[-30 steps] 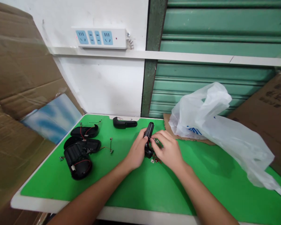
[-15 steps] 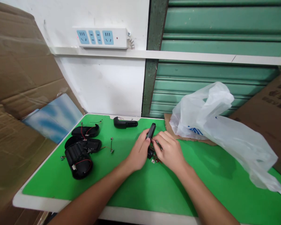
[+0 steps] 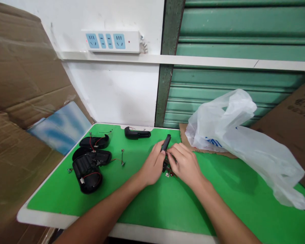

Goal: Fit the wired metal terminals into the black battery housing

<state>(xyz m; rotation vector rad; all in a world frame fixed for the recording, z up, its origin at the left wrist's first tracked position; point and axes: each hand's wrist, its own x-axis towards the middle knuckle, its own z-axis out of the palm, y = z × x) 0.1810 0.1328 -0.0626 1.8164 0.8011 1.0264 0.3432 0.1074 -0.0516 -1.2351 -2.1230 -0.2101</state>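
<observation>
Right at the middle of my feed, the left hand (image 3: 154,162) has a firm grip on a black casing (image 3: 166,143), thumb on the near side, the piece tilted up over the counter (image 3: 47,218) with its far end poking out beyond the fingers. In comes the right hand (image 3: 185,161) from the other side, and I see thumb and forefinger drawn close together right against that casing; whether they pinch anything I cannot tell from here, the fingers cover it. Just below the two hands, on the green mat (image 3: 139,217), I make out a small cluster of parts (image 3: 170,174), bits of metal and brown, too small for me to name. Over to the left, what a pile-up: three black housings, the front housing (image 3: 90,183) open with a red wire curled in its rounded end, the middle housing (image 3: 104,157) right behind it, and the rear housing (image 3: 94,142) farthest back, red wires strung across. Between that group and the left hand lies a thin wired piece (image 3: 122,158), a small fitting at each end. Up at the back edge, I have one more black piece (image 3: 137,133), lying on its own, near the wall. And out on the right, a crumpled plastic bag (image 3: 213,125) sprawls over a cardboard sheet (image 3: 183,134), well apart from the loose housings.
</observation>
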